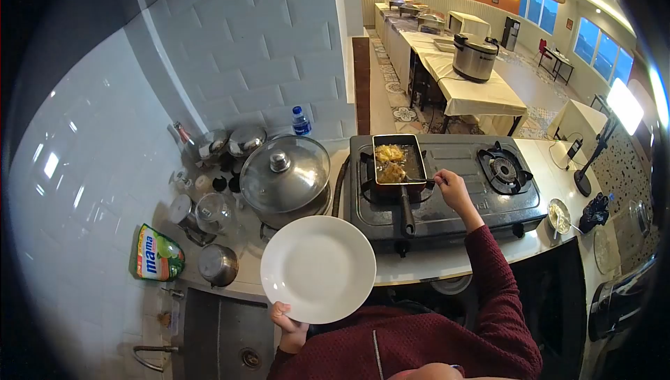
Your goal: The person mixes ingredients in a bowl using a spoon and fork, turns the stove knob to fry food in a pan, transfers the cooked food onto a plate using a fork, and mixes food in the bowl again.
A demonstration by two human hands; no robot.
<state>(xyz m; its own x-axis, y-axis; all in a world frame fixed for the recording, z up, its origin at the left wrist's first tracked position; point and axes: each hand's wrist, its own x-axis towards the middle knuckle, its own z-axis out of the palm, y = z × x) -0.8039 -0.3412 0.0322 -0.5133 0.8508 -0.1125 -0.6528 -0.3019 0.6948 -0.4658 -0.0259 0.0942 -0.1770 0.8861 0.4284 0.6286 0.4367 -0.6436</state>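
In the head view, my left hand [289, 324] grips the lower rim of a white plate [318, 268], held in front of me with nothing on it. My right hand [450, 188] is closed around a thin dark-handled utensil [419, 181] that reaches into a rectangular frying pan [421, 153]; its tip is too small to make out. Two golden fried pieces lie in the pan, a farther one [389, 153] and a nearer one [392, 172] beside the utensil. The pan rests on the left burner of a gas stove [447, 202], its black handle towards me.
A large lidded pot [285, 177] stands left of the stove. Near it are a steel cup [218, 265], a green refill pouch [159, 253] and a blue-capped bottle [301, 122]. A sink [230, 331] lies lower left. A small bowl [559, 217] and a lamp [623, 106] are right.
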